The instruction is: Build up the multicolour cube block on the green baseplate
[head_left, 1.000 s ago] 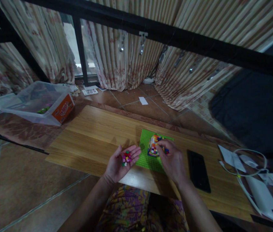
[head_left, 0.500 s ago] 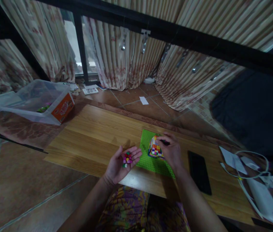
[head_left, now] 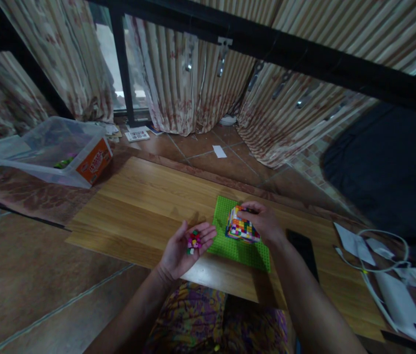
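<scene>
A small block structure point(head_left: 240, 229) of many-coloured bricks stands on a green baseplate point(head_left: 230, 246) on a low wooden table point(head_left: 149, 206). My right hand point(head_left: 264, 223) rests on the far right side and top of the structure, fingertips touching its upper edge. My left hand point(head_left: 183, 248) lies palm up at the table's front edge, just left of the baseplate. It cups several small loose bricks point(head_left: 193, 241) in red, pink, green and white.
A black phone point(head_left: 305, 248) lies right of the baseplate, partly behind my right arm. White cables and papers point(head_left: 370, 250) sit at the table's right end. A clear plastic bin point(head_left: 55, 152) with an orange label stands on the floor at the left. Curtains hang behind.
My right hand has moved from the near side of the structure to its far right side and top. The left hand with the loose bricks has stayed in place.
</scene>
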Action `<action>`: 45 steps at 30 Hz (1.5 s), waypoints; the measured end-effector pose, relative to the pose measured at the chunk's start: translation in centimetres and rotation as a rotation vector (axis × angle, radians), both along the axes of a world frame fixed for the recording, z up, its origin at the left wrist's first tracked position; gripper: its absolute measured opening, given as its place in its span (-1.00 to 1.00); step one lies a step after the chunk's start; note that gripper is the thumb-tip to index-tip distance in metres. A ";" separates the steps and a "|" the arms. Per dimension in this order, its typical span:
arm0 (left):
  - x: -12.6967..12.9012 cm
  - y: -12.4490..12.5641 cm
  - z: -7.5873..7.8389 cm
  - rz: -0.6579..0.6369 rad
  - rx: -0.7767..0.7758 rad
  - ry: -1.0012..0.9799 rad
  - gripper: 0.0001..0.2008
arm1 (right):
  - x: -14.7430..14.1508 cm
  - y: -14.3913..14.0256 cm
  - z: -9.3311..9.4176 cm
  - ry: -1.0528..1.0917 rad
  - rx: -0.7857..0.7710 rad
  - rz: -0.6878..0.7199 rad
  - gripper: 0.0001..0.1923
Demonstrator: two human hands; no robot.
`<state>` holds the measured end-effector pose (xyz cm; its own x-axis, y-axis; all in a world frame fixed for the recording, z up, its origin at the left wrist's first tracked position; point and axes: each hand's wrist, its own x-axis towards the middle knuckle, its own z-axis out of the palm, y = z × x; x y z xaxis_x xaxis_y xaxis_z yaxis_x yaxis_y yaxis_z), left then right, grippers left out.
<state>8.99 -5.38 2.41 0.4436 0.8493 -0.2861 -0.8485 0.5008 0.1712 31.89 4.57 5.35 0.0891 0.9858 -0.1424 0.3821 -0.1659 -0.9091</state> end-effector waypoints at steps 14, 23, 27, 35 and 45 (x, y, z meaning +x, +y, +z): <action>0.0 0.0 0.0 -0.007 -0.023 0.013 -0.51 | 0.0 -0.1 -0.1 -0.006 0.030 0.045 -0.66; 0.0 0.1 0.0 -0.014 -0.014 0.028 -0.52 | -0.2 -0.2 -0.1 -0.023 0.039 0.032 -0.64; 0.0 0.1 -0.2 -0.016 0.000 0.031 -0.51 | -0.2 -0.1 -0.3 -0.047 0.070 0.039 -0.65; 0.0 -0.1 -0.6 0.003 0.025 0.009 -0.49 | -0.2 -1.4 1.1 -0.105 0.194 0.000 -0.61; 0.0 0.0 -0.8 -0.002 0.059 -0.030 -0.41 | -6.9 -10.2 2.1 -0.313 0.402 0.503 -0.83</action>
<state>8.98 -5.38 1.56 0.4528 0.8635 -0.2221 -0.8529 0.4921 0.1745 24.95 -5.61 7.44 -0.4131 0.8887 0.1987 0.5769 0.4242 -0.6980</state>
